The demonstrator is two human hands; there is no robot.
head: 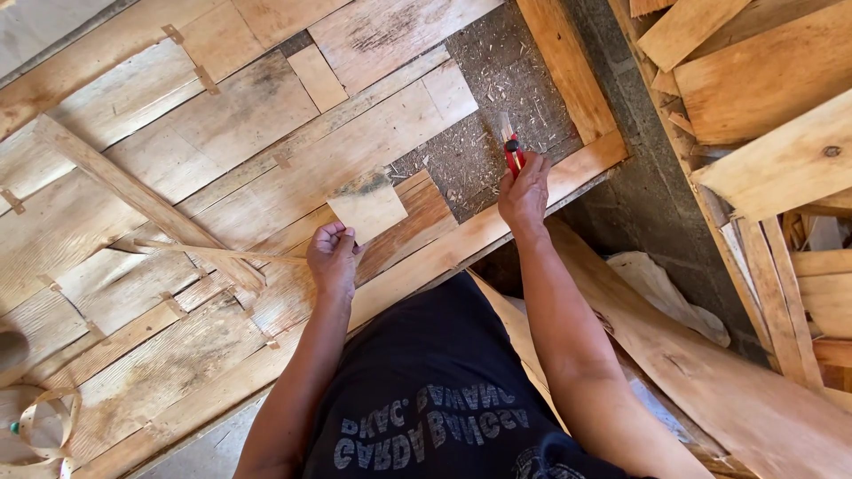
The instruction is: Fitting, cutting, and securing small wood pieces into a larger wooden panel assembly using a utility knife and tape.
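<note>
Pale wooden veneer sheets [222, 142], patched together with small tape strips, cover a wide work surface seen from above, with one gap exposing a dark, sawdust-strewn board [497, 115]. A person in a dark printed shirt leans over the near edge.

Their left hand [332, 257] pinches the lower corner of a small square patch of thin tan veneer [366, 206] between thumb and fingers, holding it just over the sheets, beside the gap. That patch looks very light, thin and brittle; it would likely flex a little and split along the grain if bent or squeezed hard, so a light pinch at an edge or corner, as now, seems the safest hold.

Their right hand [524, 191] is closed around a red utility knife [512, 153], its blade end pointing away over the sawdust patch. A long thin veneer sliver [213, 253] lies loose just left of the left hand.

Open room lies ahead across the flat sheets. To the right, a strip of bare grey floor [657, 195] separates the surface from a stack of rough timber planks [763, 89], well apart from the knife hand. A long wooden board [710, 381] slants past the right forearm. A roll of pale tape [40, 426] sits at the lower left corner
</note>
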